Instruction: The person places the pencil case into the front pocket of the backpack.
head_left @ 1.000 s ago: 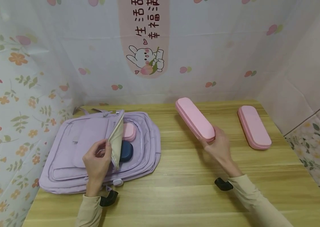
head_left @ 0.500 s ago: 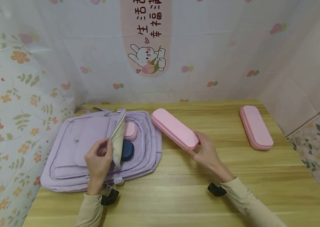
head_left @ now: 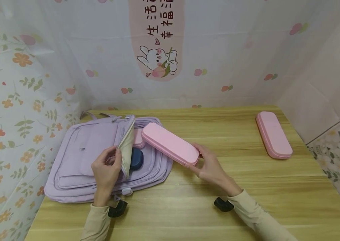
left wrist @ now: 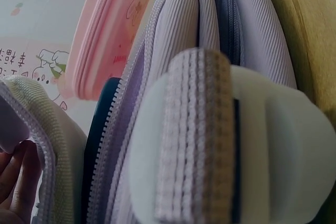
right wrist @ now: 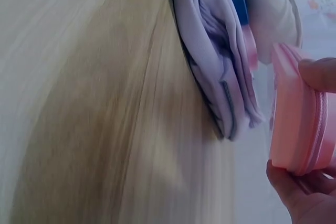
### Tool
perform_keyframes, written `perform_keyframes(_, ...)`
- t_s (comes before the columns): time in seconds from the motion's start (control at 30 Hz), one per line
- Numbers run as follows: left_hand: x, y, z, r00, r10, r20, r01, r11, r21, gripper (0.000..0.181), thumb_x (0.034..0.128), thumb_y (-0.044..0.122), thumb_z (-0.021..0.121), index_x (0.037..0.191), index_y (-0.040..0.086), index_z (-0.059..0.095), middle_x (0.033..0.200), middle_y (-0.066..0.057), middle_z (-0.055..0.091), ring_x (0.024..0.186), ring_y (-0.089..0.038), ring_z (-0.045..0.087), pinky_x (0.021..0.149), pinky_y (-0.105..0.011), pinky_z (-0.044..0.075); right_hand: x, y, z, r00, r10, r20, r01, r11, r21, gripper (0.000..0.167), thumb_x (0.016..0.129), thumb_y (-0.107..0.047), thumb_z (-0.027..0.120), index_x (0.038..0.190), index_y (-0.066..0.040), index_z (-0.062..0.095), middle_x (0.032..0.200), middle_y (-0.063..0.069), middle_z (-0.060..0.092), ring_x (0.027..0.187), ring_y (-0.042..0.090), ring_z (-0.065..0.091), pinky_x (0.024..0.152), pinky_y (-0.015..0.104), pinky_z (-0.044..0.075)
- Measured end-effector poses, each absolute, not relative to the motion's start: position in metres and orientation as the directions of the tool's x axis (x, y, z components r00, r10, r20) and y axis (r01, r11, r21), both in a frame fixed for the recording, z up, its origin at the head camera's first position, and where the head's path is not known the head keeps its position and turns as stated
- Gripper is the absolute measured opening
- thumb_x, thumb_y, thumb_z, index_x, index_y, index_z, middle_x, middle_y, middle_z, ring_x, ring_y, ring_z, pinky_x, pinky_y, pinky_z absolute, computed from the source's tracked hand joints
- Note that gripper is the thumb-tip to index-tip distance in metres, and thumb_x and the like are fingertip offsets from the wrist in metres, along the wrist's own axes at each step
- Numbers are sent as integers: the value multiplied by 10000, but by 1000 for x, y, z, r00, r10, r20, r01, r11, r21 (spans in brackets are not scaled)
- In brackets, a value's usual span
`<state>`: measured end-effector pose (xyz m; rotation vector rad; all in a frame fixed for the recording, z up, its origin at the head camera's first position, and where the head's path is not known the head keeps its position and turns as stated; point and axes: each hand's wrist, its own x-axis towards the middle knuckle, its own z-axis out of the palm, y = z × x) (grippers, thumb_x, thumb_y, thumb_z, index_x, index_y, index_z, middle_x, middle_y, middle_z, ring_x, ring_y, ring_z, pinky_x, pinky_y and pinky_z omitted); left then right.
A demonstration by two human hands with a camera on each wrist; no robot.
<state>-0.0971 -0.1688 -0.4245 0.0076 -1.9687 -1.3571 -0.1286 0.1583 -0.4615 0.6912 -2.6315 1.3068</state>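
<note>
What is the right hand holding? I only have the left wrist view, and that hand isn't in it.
Observer: The right hand grips a long pink pencil case.
Operator: By which end?
Observer: By the end farther from the purple backpack.
Operator: Is another like it lying out?
Observer: Yes, a second pink pencil case lies on the wood-grain table, toward its right edge.
</note>
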Motion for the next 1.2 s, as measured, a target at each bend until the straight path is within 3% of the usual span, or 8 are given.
perform_keyframes(0.2,-107,-181,-444,-747,-376,549,368,454,811,155,882,-23,705,1020,-73,757,882,-243,749,739,111,638,676,-45,542,-127,152,-466,-857,-413,307,-488,461,-742,747,779,-199,864,1414,-19,515,1342,112,617,1201,244,608,979,401,584)
perform_keyframes(0.53,-106,-182,-415,-743,-353,568,399,449,800,151,897,-18,691,1014,-94,750,888,-270,743,787,115,657,695,-47,546,-130,150,-472,-847,-443,293,-482,409,-775,796,788,-183,873,1478,-62,496,1268,100,559,1182,236,559,1070,432,529)
perform_keyframes(0.8,-107,-184,-397,-729,-318,606,441,459,771,153,896,-30,683,1019,-97,745,912,-265,742,816,84,656,709,-42,540,-145,141,-468,-837,-444,320,-471,284,-836,764,775,-66,875,1426,-2,481,1387,140,592,1256,300,583,1080,463,518)
perform_keyframes(0.97,-108,-184,-391,-728,-313,610,446,459,768,147,894,-31,682,1006,-105,742,902,-267,740,805,78,661,709,-51,547,-156,133,-463,-818,-450,359,-477,182,-860,733,769,23,855,1414,51,508,1338,210,559,1249,366,564,1085,435,515)
perform_keyframes(1.2,-111,-181,-388,-729,-297,617,462,451,763,152,888,-27,686,1010,-97,745,895,-264,740,809,68,667,712,-61,554,-171,117,-458,-802,-451,392,-511,178,-841,719,755,55,853,1387,86,512,1320,232,581,1233,383,592,1056,373,537)
